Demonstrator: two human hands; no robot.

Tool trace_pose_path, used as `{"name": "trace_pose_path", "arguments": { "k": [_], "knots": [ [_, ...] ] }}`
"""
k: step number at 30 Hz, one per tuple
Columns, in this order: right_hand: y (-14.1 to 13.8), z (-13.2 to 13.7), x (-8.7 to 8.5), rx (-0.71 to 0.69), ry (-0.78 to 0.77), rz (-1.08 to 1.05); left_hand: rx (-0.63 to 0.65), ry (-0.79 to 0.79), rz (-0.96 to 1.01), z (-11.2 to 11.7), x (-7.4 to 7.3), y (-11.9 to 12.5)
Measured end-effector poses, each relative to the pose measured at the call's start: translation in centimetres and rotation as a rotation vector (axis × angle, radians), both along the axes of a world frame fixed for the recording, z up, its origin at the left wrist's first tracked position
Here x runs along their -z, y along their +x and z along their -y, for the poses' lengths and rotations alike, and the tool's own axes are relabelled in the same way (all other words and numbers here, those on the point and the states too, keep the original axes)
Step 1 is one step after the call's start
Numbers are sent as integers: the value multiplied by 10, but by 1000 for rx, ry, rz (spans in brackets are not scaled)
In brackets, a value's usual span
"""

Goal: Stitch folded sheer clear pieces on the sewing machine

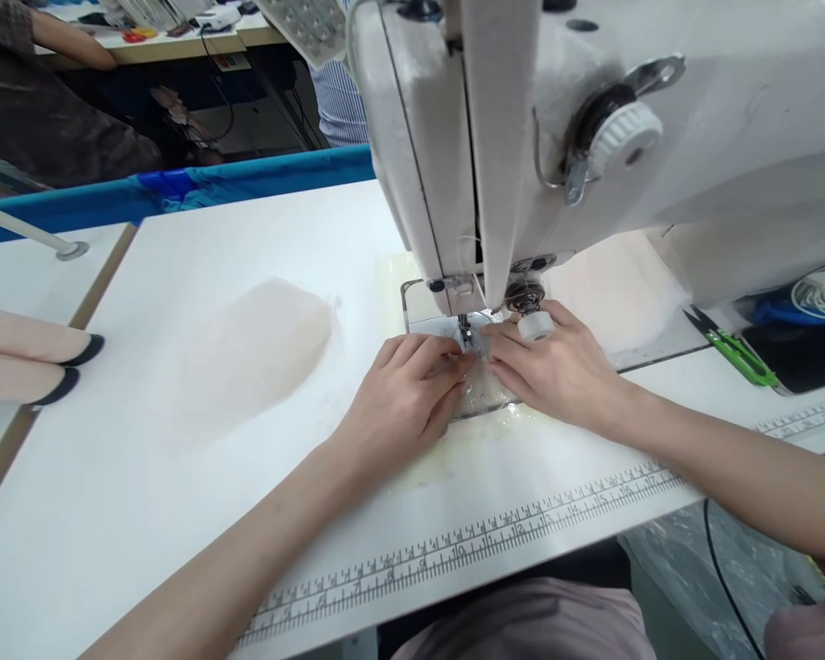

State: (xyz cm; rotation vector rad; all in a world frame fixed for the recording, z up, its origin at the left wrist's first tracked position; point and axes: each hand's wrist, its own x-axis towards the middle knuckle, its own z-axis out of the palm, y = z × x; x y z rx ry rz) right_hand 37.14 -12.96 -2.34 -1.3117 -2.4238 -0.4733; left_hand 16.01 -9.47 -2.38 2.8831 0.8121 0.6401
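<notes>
- The small, silver metal sewing foot (466,330) stood between both hands; it looked hard, best held by its sides.
- Left hand (405,387), right hand (560,367): fingers bent; I couldn't tell what they pinched.
- Thin, pale pink cloth (268,344) lay left of them.

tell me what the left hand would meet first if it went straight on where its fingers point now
The left hand would most likely meet the presser foot first, with the right hand just beyond. Depth is unclear here, so it could touch the right hand first.
</notes>
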Motion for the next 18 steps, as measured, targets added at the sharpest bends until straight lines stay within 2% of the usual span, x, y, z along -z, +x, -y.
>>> {"name": "trace_pose_path", "arguments": {
  "k": [4, 8, 18],
  "knots": [
    [1, -1, 3, 27, 59, 46, -47, 115, -37, 6, 6, 3],
    [1, -1, 6, 7, 85, 76, -31, 209, -58, 9, 9, 4],
    [1, -3, 6, 0, 95, 92, -28, 239, -87, 10, 7, 5]
  ]
}}
